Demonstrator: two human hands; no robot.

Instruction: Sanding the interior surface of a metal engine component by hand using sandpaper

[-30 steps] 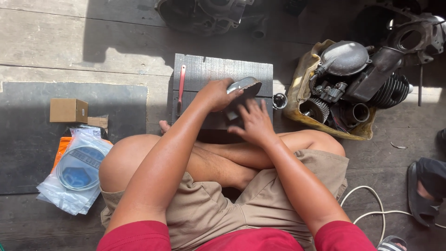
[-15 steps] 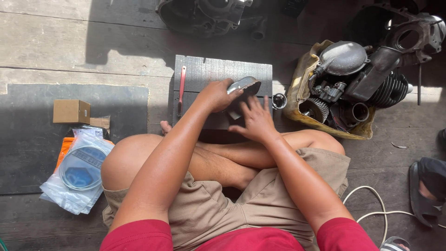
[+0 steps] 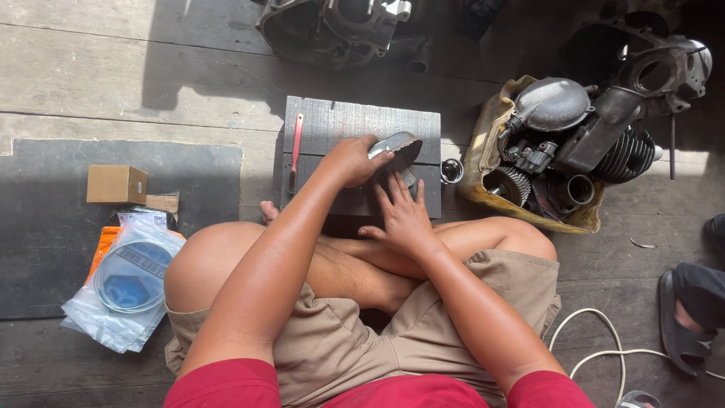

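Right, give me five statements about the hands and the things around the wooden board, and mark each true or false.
1. The left hand grips a curved grey metal part over the dark wooden board. True.
2. The right hand holds the red-handled tool. False: the tool lies untouched along the board's left side, and the right hand rests spread just below the metal part.
3. The small brown cardboard box sits inside the yellowish tray. False: it stands on the dark floor mat, at the far side from the tray.
4. The tray holds engine parts, a toothed gear among them. True.
5. A clear plastic bag lies beside the person's knee. True.
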